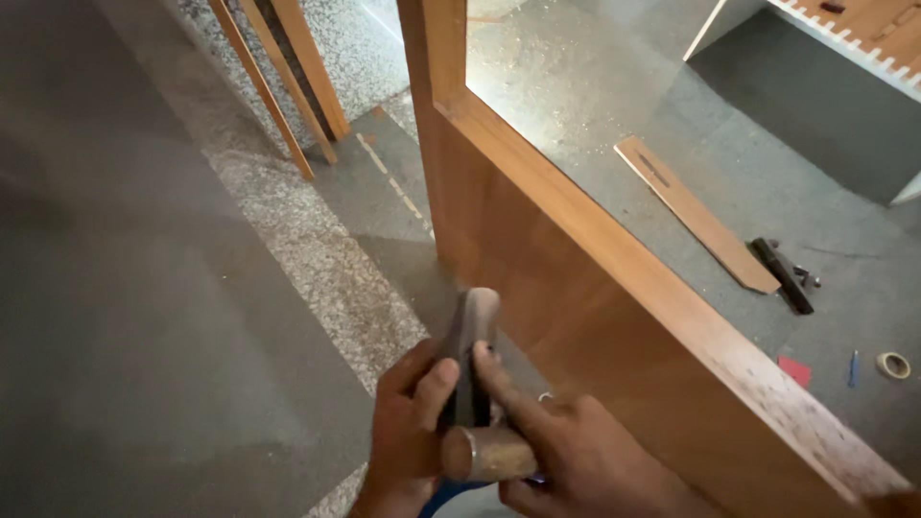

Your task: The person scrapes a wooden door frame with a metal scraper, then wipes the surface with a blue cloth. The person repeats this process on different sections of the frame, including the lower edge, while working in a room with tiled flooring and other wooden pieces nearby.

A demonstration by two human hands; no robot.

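Left hand: the left hand point(408, 432) sits at 6 o'clock, bottom centre of the view, fingers closed around the left side of the wooden hand plane point(472, 369), thumb pressed on its top.
Right hand: the right hand point(566, 456) lies just right of the left one, gripping the same tool; its index finger stretches forward along the tool's upper face, and the remaining fingers wrap the round rear handle.
Hand plane: dark wooden body, pointing toward 12 o'clock, held between both hands, just beside the lower face of the wooden door panel point(576, 288). Contact with the panel cannot be determined.
Door panel: brown, standing on edge, running from 12 o'clock down to 4 o'clock, with a framed opening in its upper part.
Floor, 3 o'clock: red scrap point(794, 370), blue pen point(853, 367) and tape roll point(893, 364) lie near one another.
Floor, 2 o'clock: loose wooden plank point(693, 211), with a dark tool point(782, 274) beside its near end.
Far, 11 o'clock: wooden frame pieces point(288, 86) lean upright.
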